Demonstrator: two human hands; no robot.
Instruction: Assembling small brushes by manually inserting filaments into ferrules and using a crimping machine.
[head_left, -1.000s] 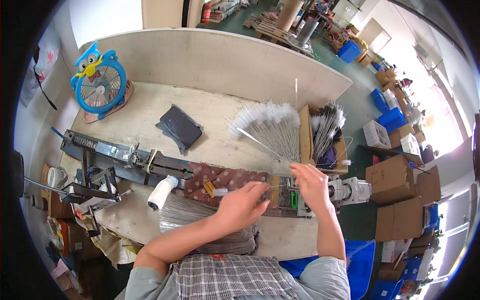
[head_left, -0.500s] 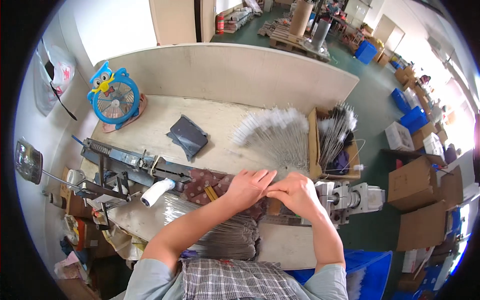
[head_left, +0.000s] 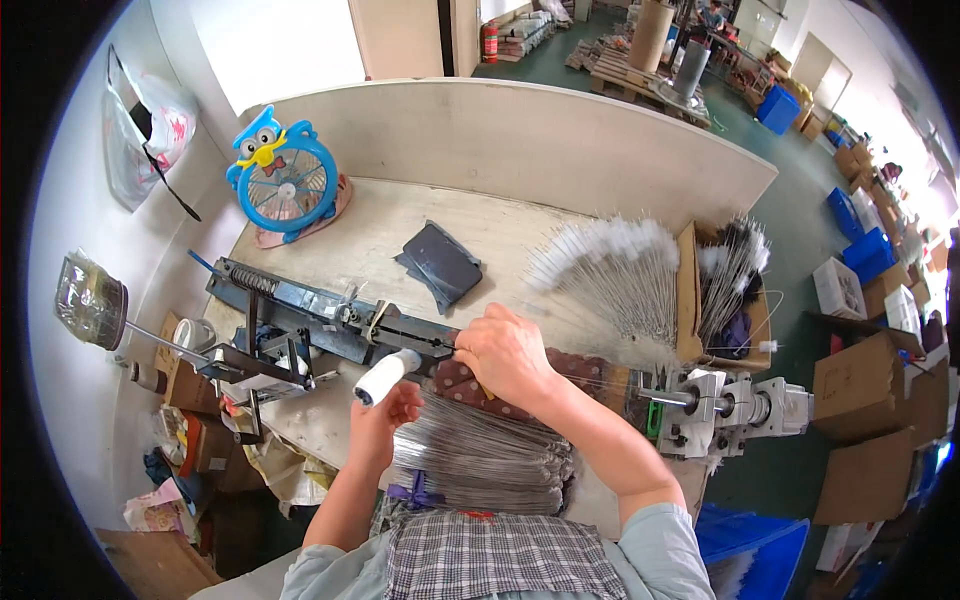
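My left hand [head_left: 404,402] is just below a white padded handle [head_left: 388,378], its fingers loosely curled and apart. The handle covers part of this hand, and nothing shows in its fingers. My right hand [head_left: 502,350] is closed at the right end of a long dark metal fixture [head_left: 330,318]. What its fingers pinch is hidden. Thin wires [head_left: 592,382] stretch from beside the right forearm toward a silver clamping machine [head_left: 715,405]. Beneath the right hand and forearm lies a brown polka-dot cloth [head_left: 578,370]. A bundle of thin metal wires [head_left: 480,460] lies nearest my body.
White-tipped wire brushes [head_left: 610,270] fan out at the far right of the table, beside a cardboard box [head_left: 692,300] of more brushes. A dark folded sheet [head_left: 440,265] and a blue toy-shaped fan [head_left: 287,185] stand farther back. A blue bin [head_left: 770,540] is at lower right.
Both hands were together above the cloth's right part. They have parted and moved left, the right hand to the fixture's end and the left to the white handle. The view has shifted left.
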